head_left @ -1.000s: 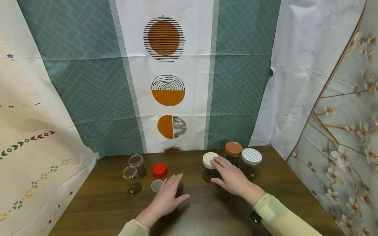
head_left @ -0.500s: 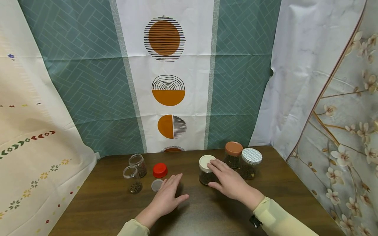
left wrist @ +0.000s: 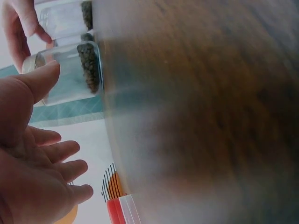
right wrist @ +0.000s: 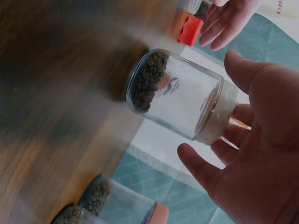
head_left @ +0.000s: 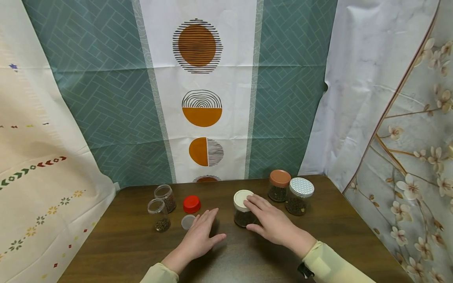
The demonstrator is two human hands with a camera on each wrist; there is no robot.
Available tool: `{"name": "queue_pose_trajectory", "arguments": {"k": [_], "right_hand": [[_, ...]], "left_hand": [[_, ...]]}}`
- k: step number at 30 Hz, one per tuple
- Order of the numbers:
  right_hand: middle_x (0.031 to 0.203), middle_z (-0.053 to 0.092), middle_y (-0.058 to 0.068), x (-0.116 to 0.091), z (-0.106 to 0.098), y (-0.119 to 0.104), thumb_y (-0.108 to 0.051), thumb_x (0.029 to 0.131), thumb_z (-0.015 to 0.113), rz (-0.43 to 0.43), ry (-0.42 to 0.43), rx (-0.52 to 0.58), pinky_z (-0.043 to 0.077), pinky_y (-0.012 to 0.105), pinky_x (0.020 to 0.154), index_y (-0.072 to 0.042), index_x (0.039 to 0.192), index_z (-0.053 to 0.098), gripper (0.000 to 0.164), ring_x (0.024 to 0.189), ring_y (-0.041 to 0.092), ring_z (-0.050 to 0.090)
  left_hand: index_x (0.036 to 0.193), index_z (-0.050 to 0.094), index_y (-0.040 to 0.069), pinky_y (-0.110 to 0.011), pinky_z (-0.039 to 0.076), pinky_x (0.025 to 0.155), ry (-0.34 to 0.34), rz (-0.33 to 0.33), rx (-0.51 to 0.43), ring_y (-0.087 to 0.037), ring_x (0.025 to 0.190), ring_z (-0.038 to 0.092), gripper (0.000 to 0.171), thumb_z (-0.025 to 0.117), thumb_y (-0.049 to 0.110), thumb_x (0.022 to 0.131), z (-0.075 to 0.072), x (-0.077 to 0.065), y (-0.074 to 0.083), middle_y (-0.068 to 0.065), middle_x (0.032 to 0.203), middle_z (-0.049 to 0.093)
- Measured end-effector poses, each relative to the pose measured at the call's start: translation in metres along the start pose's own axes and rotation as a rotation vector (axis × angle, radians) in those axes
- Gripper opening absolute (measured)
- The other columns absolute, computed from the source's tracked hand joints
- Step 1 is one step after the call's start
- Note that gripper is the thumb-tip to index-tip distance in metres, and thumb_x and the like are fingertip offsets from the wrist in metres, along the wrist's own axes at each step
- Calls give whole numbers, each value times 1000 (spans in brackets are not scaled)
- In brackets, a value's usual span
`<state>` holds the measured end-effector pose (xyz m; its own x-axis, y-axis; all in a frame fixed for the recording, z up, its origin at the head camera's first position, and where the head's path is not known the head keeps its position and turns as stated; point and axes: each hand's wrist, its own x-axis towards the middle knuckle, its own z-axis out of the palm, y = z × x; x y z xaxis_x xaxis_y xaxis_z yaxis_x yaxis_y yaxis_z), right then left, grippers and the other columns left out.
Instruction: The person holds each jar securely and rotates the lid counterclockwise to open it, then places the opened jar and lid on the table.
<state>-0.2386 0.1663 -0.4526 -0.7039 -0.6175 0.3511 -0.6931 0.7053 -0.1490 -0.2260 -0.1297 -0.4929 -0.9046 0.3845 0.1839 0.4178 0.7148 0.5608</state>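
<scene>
Both arms reach in from the near edge, yellow sleeves at the wrists, and here's the right hand (head_left: 270,222) at the cream-lidded jar (head_left: 244,217), which stands upright on the counter (head_left: 230,261), right of centre, dark pellets at its base. Fingers extended and relaxed, they lie over the right edge of the cream lid (head_left: 241,199) and run round its far side; the thumb is spread toward the near side, with no firm grip to be seen. Over to the left hand (head_left: 199,237): nothing held, fingers out straight and angled forward, thumb stuck out to the right, the whole hand raised above the counter. Its fingertips are near the clear disc (head_left: 187,222), the red cap (head_left: 192,204) just beyond; whether they touch the disc, I can't tell. Past the right hand's knuckles stand the orange-lidded jar (head_left: 278,189) and the white-lidded jar (head_left: 296,203), both well apart from the left hand.
</scene>
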Motion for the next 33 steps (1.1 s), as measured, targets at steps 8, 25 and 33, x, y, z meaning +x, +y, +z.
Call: {"name": "queue_pose_trajectory", "arguments": {"k": [8, 25, 33], "right_hand": [[166, 49, 19, -2, 3, -4, -34, 102, 82, -25, -10, 16, 50, 55, 113, -2, 161, 52, 73, 157, 40, 42], [167, 50, 17, -7, 5, -16, -34, 102, 82, -72, 1, 11, 50, 54, 113, -3, 161, 53, 73, 156, 37, 44], [167, 49, 15, -8, 4, -21, -36, 103, 82, -77, -6, 13, 50, 53, 114, -4, 162, 52, 74, 157, 36, 42]], "left_hand": [[162, 45, -4, -73, 21, 125, 4, 6, 5, -51, 156, 38, 87, 88, 35, 97, 1, 0, -1, -26, 164, 49], [162, 44, -6, -73, 22, 124, -5, -5, -1, -51, 155, 39, 91, 90, 36, 95, 1, -1, -2, -27, 164, 49], [162, 44, -5, -73, 23, 124, -8, 0, 2, -52, 155, 40, 92, 91, 36, 94, 1, 0, -2, -28, 164, 49]]}}
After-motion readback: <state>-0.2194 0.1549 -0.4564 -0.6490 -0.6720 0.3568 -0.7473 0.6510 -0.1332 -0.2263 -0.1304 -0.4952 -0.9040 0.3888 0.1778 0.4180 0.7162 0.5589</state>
